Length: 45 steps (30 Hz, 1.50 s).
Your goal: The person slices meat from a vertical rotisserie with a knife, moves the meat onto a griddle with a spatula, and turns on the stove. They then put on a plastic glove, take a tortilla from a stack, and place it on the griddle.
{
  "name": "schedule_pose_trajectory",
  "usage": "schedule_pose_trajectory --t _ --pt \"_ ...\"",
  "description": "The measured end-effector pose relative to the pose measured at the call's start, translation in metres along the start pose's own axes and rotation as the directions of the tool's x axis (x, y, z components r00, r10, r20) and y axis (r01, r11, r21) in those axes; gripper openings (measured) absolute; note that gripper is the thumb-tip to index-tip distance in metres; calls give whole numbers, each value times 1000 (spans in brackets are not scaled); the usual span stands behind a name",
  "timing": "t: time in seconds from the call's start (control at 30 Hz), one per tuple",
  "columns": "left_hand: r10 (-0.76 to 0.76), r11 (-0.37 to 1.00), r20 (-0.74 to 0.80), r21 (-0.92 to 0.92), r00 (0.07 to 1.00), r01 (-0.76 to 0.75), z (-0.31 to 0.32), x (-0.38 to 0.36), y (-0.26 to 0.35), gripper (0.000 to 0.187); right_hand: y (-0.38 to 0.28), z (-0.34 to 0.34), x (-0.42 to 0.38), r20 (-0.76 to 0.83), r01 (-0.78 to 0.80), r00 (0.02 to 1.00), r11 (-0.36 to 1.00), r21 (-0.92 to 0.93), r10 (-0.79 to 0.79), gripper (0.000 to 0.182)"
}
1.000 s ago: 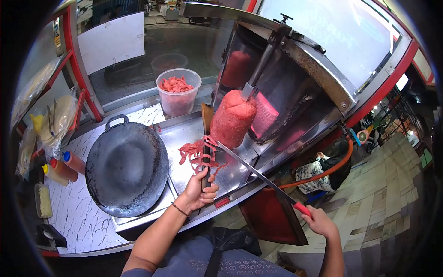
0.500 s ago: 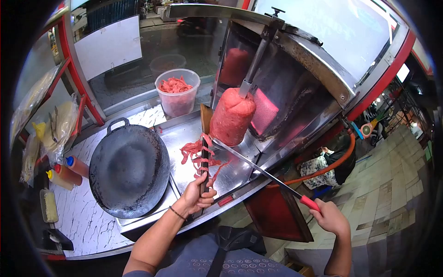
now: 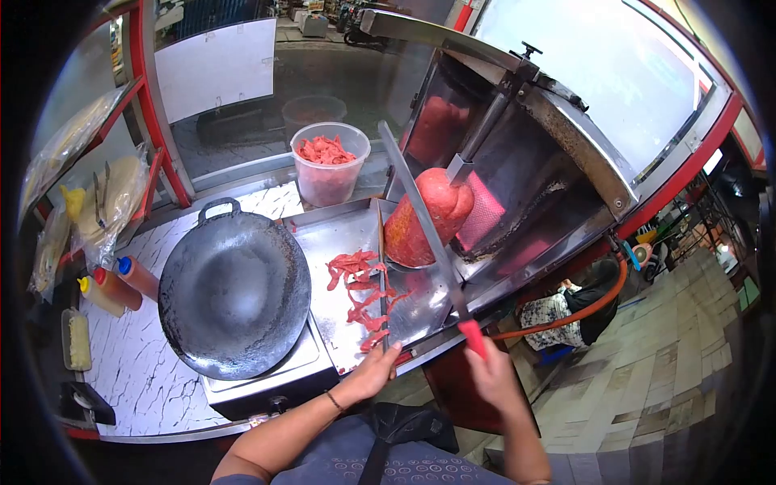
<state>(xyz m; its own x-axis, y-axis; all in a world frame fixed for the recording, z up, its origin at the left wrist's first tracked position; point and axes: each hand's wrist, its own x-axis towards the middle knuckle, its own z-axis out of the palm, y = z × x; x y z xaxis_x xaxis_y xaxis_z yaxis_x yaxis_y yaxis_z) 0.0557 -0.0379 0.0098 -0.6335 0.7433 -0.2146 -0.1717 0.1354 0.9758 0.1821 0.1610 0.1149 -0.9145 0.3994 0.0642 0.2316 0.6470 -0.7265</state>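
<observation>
My right hand (image 3: 491, 373) grips the red handle of a long carving knife (image 3: 420, 218). Its blade rises steeply across the front of the red meat cone (image 3: 416, 230) on the vertical spit. My left hand (image 3: 373, 373), at the tray's front edge, holds the end of a thin flat catcher tool (image 3: 381, 267) that stands edge-on just left of the cone. Red meat strips (image 3: 356, 283) lie scattered on the steel tray (image 3: 323, 242) beside the tool.
A large dark wok (image 3: 234, 287) sits on a burner to the left. A plastic tub of meat strips (image 3: 330, 166) stands behind the tray. Sauce bottles (image 3: 121, 279) lie far left. The glowing grill (image 3: 485, 214) backs the spit. A person (image 3: 566, 303) sits low at right.
The knife swung from low at the cone's base to nearly upright, and my right hand moved left toward me. My left hand drew back; the strips now lie on the tray.
</observation>
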Motion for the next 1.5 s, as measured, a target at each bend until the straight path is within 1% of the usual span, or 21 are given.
schedule_pose_trajectory --t 0.07,0.13,0.23,0.37,0.43,0.47,0.53,0.57,0.7,0.73,0.8,0.87,1.0,1.03,1.07,1.13,1.27,1.3,1.43,1.47,1.5 --pt "1 1000 10 -24 1000 -1 10 -4 12 46 -8 48 35 -186 206 963 977 50 -193 18" --pt "3 999 20 -41 1000 -2 12 -6 21 45 -19 67 75 -254 271 932 962 15 -259 17" --pt "-27 998 41 -51 999 29 11 -9 22 41 -20 86 110 -267 253 933 967 13 -241 17" --pt "-20 998 105 -58 994 26 4 -5 33 41 51 117 47 -221 176 961 984 37 -164 26" --pt "-11 998 70 -67 997 15 4 -1 26 43 56 117 32 -178 130 977 989 69 -116 33" --pt "-20 998 61 -66 998 24 4 1 20 43 59 120 42 -219 190 961 979 73 -170 29" --pt "60 992 32 -112 998 -56 11 7 17 42 28 106 72 -124 98 988 994 56 -90 23" --pt "107 980 19 -173 994 -102 12 3 28 39 17 103 84 -143 122 983 991 46 -114 21" --pt "64 989 63 -134 996 -55 4 16 19 47 52 115 38 -180 149 973 988 28 -142 31" --pt "67 989 59 -136 996 -58 2 22 16 47 71 113 18 -31 -9 999 999 44 11 38" --pt "21 1000 58 -24 998 -19 -1 26 10 50 77 114 10 -129 169 977 986 4 -168 27" --pt "19 998 50 -59 999 -16 -1 25 9 52 63 111 41 -149 204 969 978 31 -198 22" --pt "53 989 -40 -135 998 -58 6 25 26 51 41 109 69 -128 185 976 981 56 -177 19" --pt "31 992 5 -119 1000 -30 0 29 25 50 49 109 53 -111 169 980 985 46 -163 20" --pt "37 993 7 -117 999 -36 -4 31 27 50 54 107 28 -88 65 994 995 81 -58 21" --pt "-31 989 13 -144 999 33 -7 33 33 50 96 116 -3 -102 114 988 993 12 -112 21" --pt "0 991 -9 -135 1000 -1 -3 36 32 50 70 102 38 -31 47 998 998 35 -46 23" --pt "-1 991 -6 -134 1000 0 -2 37 33 50 67 101 54 -29 87 996 996 -9 -87 23" --pt "-187 806 174 -535 967 252 -15 42 41 43 91 85 11 4 101 995 995 -26 -101 24" --pt "-183 804 172 -541 968 248 -20 42 42 43 107 75 -11 83 89 993 996 -28 -86 24" --pt "-149 703 248 -654 957 278 -25 41 41 43 122 62 -30 162 74 984 997 -30 -68 24"
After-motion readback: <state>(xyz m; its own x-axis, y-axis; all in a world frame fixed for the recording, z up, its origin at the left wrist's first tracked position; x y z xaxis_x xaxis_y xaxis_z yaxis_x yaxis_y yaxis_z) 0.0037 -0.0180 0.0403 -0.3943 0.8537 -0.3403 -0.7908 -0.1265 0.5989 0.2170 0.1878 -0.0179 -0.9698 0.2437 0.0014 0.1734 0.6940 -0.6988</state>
